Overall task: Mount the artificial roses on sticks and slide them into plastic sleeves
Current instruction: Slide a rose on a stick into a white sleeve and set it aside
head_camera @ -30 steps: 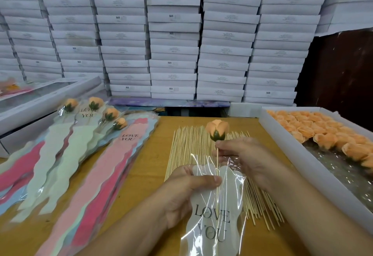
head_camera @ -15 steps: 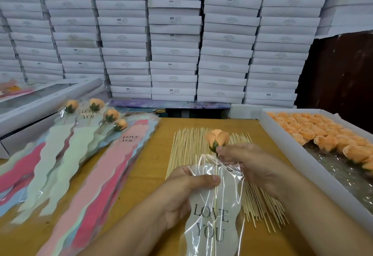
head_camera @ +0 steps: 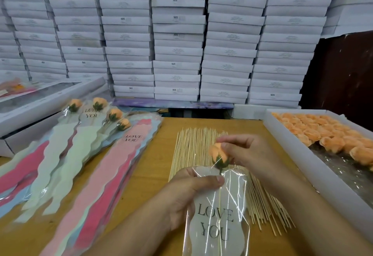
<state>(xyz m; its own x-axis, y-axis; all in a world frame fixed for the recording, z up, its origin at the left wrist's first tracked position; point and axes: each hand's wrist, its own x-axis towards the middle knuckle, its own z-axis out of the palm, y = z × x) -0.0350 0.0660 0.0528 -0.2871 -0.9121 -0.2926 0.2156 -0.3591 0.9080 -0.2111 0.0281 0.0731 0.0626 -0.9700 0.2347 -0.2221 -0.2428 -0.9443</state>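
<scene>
left hand (head_camera: 188, 195) pinches sleeve (head_camera: 217, 215) mouth, right hand (head_camera: 245, 152) holds rose (head_camera: 218, 153) just above it, stick inside sleeve, skewers (head_camera: 191, 146) beneath, rose tray (head_camera: 302, 154) edge near right, bare table (head_camera: 157, 166) between sleeve and sleeve pile (head_camera: 105, 166)

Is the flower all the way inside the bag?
No. The stick is inside the sleeve, but the rose sits above its opening.
</scene>
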